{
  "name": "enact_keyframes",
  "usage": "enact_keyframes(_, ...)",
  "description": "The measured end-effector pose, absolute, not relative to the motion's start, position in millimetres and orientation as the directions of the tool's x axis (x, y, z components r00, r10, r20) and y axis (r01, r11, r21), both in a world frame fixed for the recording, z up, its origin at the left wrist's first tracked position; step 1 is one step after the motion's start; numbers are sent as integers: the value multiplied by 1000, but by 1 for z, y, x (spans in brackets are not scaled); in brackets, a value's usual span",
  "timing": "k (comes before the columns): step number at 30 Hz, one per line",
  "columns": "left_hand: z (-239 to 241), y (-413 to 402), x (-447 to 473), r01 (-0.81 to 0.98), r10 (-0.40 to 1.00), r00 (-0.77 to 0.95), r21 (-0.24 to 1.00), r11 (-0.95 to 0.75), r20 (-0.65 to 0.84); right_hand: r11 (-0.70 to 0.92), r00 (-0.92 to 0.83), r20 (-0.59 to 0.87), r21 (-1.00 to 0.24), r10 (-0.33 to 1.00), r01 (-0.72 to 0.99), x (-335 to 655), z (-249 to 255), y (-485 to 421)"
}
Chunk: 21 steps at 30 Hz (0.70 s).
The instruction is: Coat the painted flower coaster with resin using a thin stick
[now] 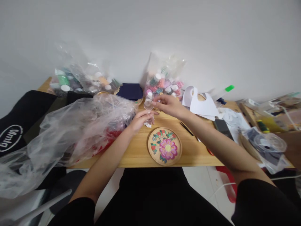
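My right hand [169, 105] reaches across from the right, its fingers pinching a small clear container [148, 104] with a round rim. A white cap [150, 94] shows just above that container; whether it belongs to it I cannot tell. Just below, my left hand [139, 121] has its fingers closed round a small clear plastic piece [150, 119], partly hidden by the fingers. Crumpled white paper [148, 125] shows beside the left fingertips. Nearer to me lies a round wooden plate [151, 153] with a raised pink flower [168, 148], red shapes and green leaves.
Clear bags of capped bottles [155, 83] stand along the wall. A large plastic bag [94, 116] spreads over the left side. Dark tweezers-like tools [186, 128], a white bib-shaped sheet [199, 105], a dark phone-like slab [223, 129] and a clear spool [270, 142] lie rightward.
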State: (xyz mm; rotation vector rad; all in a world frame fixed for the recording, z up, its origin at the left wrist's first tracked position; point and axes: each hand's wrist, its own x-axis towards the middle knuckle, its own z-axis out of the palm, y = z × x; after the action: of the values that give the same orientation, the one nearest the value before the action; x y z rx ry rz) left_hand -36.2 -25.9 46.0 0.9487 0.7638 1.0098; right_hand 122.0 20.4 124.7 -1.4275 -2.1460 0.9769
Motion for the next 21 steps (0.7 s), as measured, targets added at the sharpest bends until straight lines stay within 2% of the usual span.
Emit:
enact_keyframes(3,47,-26,-37,-333,919,391,922,197,-55,217,-418,6,-862,908,459,117,110,22)
enact_keyframes(5,45,-25,-37,-311,917,396,933,182,-46,279,-410,107,-879,906,387,118,104,21)
enact_keyframes(8,42,-24,-36,-290,916,396,938,191,-64,355,-396,192,-847,898,395,123,102,17)
enact_keyframes(14,35,-24,-33,-302,924,369,927,220,-99,465,-370,293,-672,882,576,127,106,4)
enact_keyframes(21,35,-24,-30,-433,932,337,857,278,-133,566,-441,381,-339,813,751,123,112,-8)
